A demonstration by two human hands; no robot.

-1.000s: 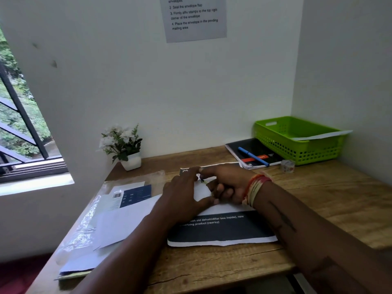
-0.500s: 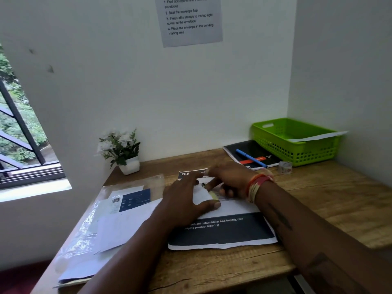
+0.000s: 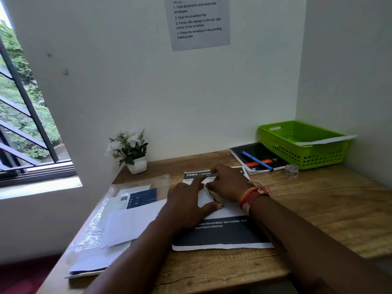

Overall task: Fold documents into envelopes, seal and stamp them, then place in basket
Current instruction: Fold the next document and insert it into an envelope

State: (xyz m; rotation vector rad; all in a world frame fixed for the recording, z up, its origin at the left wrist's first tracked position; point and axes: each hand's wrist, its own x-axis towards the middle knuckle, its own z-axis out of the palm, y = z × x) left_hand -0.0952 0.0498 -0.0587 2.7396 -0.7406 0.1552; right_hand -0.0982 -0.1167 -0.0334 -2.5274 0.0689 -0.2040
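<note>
Now we see both hands on the document (image 3: 222, 236) lying at the worktop's (image 3: 318, 209) middle, near its front edge. Our left hand (image 3: 188, 200) presses flat, fingers straight, grip released. Our right hand (image 3: 228, 183) curls beside it — whether its grip pinches the paper we cannot tell. Green basket (image 3: 297, 145) at the far right corner; envelopes (image 3: 131, 225) along the left edge.

Open wood at right and front; clutter at left and along the back wall.

The tabletop (image 3: 318, 209) lies bare at right of frame. At upper right the green basket (image 3: 282, 143), notebook (image 3: 265, 158) with pen (image 3: 256, 160), and tape roll (image 3: 291, 170) fill the corner. The flower pot (image 3: 137, 165) stands at the back, plastic-wrapped papers (image 3: 118, 219) cover the left edge, and the document (image 3: 222, 236) fills the centre.
</note>
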